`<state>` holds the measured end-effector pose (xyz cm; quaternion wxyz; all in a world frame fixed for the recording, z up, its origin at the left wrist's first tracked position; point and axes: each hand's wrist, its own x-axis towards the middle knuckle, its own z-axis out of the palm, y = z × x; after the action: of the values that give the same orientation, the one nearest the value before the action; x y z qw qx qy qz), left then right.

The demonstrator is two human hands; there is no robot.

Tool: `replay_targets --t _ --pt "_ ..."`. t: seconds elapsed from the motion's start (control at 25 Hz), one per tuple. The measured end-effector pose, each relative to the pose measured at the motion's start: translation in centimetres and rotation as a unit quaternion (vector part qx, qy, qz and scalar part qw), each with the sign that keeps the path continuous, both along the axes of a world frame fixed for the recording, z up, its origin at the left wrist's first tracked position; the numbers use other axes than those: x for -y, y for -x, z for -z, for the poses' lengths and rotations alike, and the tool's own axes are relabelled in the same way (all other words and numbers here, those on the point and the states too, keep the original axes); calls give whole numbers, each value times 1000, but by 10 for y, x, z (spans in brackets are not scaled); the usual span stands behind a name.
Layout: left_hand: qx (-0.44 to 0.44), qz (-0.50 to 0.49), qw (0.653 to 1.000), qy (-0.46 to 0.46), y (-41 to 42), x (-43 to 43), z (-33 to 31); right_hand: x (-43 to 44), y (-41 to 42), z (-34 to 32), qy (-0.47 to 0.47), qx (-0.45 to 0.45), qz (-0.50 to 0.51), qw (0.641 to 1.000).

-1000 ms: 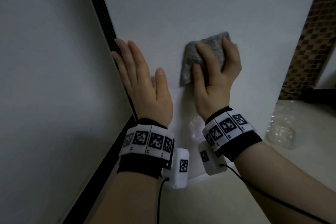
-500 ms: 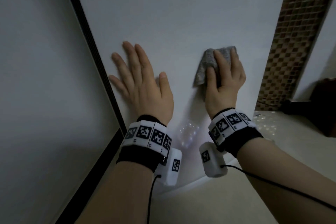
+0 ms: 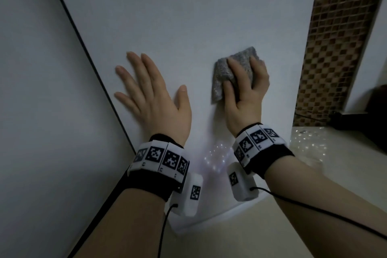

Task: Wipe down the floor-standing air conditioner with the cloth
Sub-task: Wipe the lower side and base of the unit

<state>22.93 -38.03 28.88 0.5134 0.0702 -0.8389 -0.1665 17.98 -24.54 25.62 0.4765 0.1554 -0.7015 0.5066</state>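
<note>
Pressing on the tall white floor-standing air conditioner (image 3: 188,16), right of centre, the folded grey fleecy cloth (image 3: 222,73) is clamped under curled fingers of the right hand (image 3: 245,98); the left hand (image 3: 155,98) is laid flat, fingers apart. Slackened pressure could let it slip.

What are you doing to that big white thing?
A person is wiping the white air conditioner. The right hand holds a folded gray cloth against its panel, fingers curled over it. The left hand lies flat and spread on the panel beside it, holding nothing.
</note>
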Motion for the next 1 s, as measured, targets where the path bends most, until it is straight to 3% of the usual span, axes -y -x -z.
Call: replay_targets --t 0.16,0.32,0.48,0.64,0.8,0.96,1.0 --pt "-6 -8 1000 -5 3 -11 -8 -20 11 -14 131 65 26 989" --pt "-8 -16 1000 -3 11 -31 -17 -17 8 -3 7 17 5 1000" --pt "-2 -19 1000 19 14 -38 -18 -38 19 -14 75 73 66 992" --pt "-2 -26 999 20 16 -45 -20 -32 17 -8 21 7 6 1000" --pt "-1 -26 999 22 19 -53 -22 -51 26 -18 156 87 4 984" --pt "-1 -22 999 43 24 -65 -26 -53 26 -10 43 33 -21 998" --pt "-2 -24 999 46 25 -68 -27 -58 29 -11 58 32 -28 997"
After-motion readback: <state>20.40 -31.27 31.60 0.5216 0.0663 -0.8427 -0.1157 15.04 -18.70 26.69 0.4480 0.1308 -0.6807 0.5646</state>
